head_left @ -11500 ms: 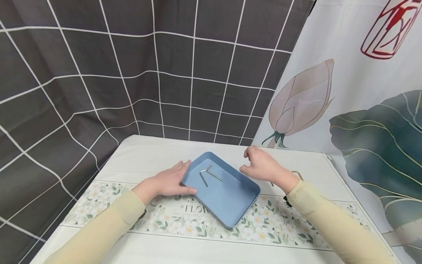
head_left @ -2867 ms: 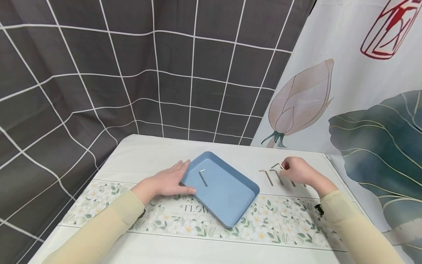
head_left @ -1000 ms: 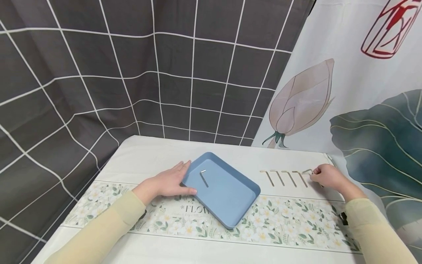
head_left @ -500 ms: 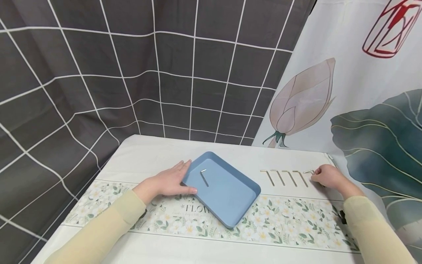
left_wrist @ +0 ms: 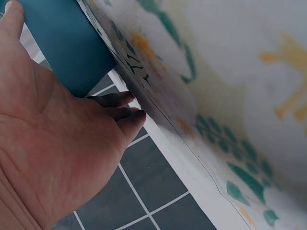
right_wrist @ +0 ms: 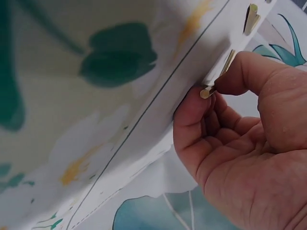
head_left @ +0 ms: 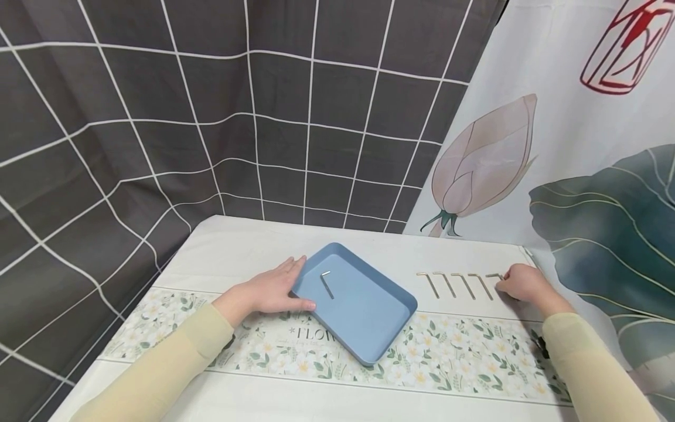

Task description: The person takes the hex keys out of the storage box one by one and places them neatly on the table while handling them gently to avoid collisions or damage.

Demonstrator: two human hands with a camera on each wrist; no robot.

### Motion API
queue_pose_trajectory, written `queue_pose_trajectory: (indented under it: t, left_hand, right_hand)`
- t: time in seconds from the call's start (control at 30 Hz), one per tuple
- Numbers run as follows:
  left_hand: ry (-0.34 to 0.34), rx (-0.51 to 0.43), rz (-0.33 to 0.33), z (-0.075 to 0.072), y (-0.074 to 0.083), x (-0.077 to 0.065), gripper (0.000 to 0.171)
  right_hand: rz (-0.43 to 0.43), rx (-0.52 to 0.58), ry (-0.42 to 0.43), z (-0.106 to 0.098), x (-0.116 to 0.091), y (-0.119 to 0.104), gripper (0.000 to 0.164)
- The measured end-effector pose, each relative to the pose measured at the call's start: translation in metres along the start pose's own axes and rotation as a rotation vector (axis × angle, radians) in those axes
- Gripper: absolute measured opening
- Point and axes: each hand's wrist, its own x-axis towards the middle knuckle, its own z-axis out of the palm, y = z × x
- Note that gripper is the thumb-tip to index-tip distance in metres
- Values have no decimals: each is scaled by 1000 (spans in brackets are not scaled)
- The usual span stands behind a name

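Observation:
A blue rectangular tray (head_left: 369,316) sits at an angle on the table. My left hand (head_left: 271,288) rests against its left corner with the fingers straight, the thumb along the near rim. One silver hex key (head_left: 327,286) lies in the tray's far left part. On the right, several hex keys (head_left: 468,286) lie side by side in a row, short arms toward the back. My right hand (head_left: 522,282) pinches a hex key (right_wrist: 206,92) at the row's right end between thumb and index finger. Its short arm shows in the head view; the fingers hide most of the rest.
A white tablecloth (head_left: 253,387) with a floral band covers the table. Behind it hangs a dark grid-patterned curtain (head_left: 274,140), with a white flower-printed curtain (head_left: 485,152) at the right. The table's right edge runs close beside my right hand.
The tray held two hex keys at first and now holds one; the row at right has grown. In the last second the pinched hex key turned slightly, in line with the others. My left hand stayed put.

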Motion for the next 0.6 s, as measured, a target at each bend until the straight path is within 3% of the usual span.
queue_pose_trajectory:
  t: [0.13,0.6]
  left_hand:
    - [0,0,-1,0,0,0,133]
    - [-7,-6,-4,0,1,-1,131]
  right_hand:
    - [14,-15,-14,1,1,-4,42]
    - [95,-54,-20,4,0,-12,37]
